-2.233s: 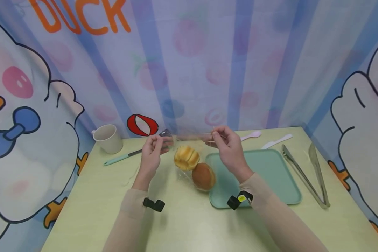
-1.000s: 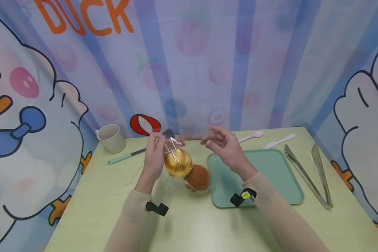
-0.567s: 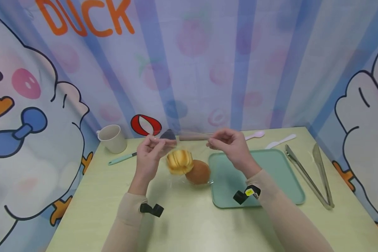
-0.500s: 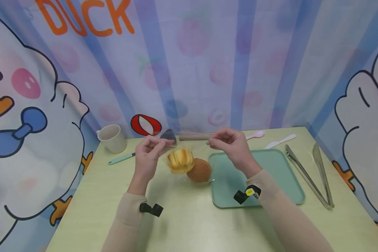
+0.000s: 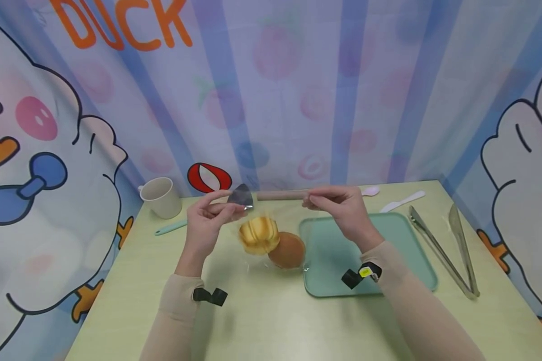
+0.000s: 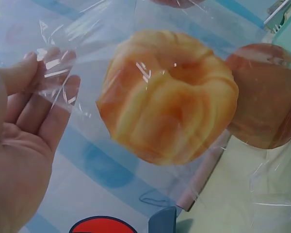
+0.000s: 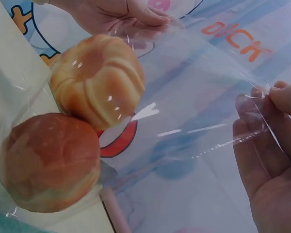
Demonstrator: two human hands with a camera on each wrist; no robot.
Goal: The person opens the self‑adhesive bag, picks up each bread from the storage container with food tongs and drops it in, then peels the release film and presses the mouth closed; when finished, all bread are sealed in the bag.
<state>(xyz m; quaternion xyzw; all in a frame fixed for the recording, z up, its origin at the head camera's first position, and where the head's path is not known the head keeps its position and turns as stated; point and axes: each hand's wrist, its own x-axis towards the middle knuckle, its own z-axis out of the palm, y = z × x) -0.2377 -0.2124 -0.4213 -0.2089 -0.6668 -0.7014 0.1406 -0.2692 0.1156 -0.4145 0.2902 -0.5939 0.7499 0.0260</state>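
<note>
A clear plastic bag (image 7: 194, 116) hangs between my two hands, with two bread rolls inside. One is a yellow, ridged, pumpkin-shaped roll (image 5: 259, 234); the other is a smooth brown bun (image 5: 287, 250) resting against its lower right. My left hand (image 5: 205, 220) pinches the bag's upper left edge between thumb and fingers. Opposite it, my right hand (image 5: 343, 210) pinches the upper right edge. In the right wrist view the film is stretched taut between the hands, and the bun (image 7: 51, 162) sits low in the bag beside the ridged roll (image 7: 99, 80).
A green tray (image 5: 366, 255) lies right of the bag, with metal tongs (image 5: 444, 250) beyond it. Behind are a rolling pin (image 5: 282, 195), a pink spoon (image 5: 370, 191) and a white knife (image 5: 402, 201). A mug (image 5: 160, 198) and a spatula (image 5: 171, 227) stand and lie at left.
The right hand let the bag's edge go slack, then pinched it again. Since then both hands have moved apart, left hand leftward and right hand rightward, spreading the bag's top.
</note>
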